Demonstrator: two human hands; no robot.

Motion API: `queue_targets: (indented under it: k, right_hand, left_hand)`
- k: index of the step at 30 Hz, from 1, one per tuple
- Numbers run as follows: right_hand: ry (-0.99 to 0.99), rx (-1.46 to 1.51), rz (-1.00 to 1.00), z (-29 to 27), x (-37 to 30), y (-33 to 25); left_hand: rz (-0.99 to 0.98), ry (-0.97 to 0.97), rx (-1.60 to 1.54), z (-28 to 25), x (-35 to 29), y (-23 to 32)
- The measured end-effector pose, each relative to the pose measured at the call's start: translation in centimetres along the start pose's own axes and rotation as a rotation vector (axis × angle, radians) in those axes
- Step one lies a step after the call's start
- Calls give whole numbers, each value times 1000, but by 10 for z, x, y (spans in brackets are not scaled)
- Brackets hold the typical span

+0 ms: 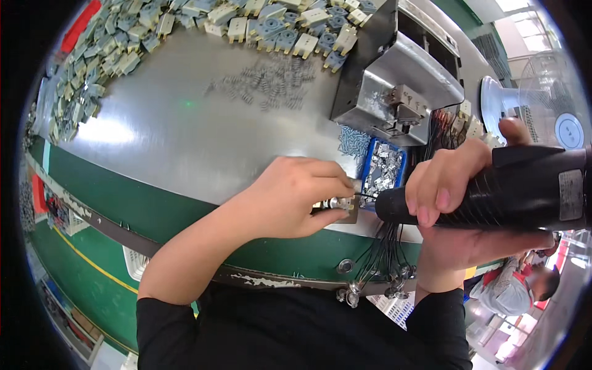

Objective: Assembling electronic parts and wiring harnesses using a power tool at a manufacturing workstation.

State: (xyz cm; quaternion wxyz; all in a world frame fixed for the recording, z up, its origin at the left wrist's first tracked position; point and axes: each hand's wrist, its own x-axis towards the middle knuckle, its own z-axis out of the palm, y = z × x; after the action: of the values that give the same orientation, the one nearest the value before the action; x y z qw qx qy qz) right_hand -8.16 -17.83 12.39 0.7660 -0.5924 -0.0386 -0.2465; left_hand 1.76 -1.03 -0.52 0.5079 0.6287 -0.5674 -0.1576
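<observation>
My right hand (pixel 447 182) is wrapped round a black electric screwdriver (pixel 524 188), which lies nearly level with its nose to the left. The thin bit (pixel 365 195) reaches to the part in my left hand; whether it sits on a screw I cannot make out. My left hand (pixel 302 194) pinches a small part with shiny metal pieces (pixel 334 203) between thumb and fingers, at the table's near edge. The fingers cover much of this part. Just beyond the bit is a blue tray (pixel 370 161) of small metal pieces (pixel 385 169).
Loose screws (pixel 354 142) lie beside the tray. A metal machine (pixel 401 80) stands behind it. Springs (pixel 271 80) and a heap of grey and cream housings (pixel 271 24) cover the far table. Black wires (pixel 385 246) hang over the near edge. Another person (pixel 509 287) is at right.
</observation>
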Motion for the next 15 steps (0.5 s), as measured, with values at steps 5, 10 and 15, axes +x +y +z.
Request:
queue_targets:
  k: [5,10,15]
  right_hand:
    - [7,1,-34,4,-13,9]
    - [-2,-35,-66,1,-16,11]
    - [31,-49,-68,1,-19,20]
  left_hand:
    - [3,24,11,2,-6,-1]
    - [25,47,9,6,-2,-1]
    - [25,26,23,3,-4,-1]
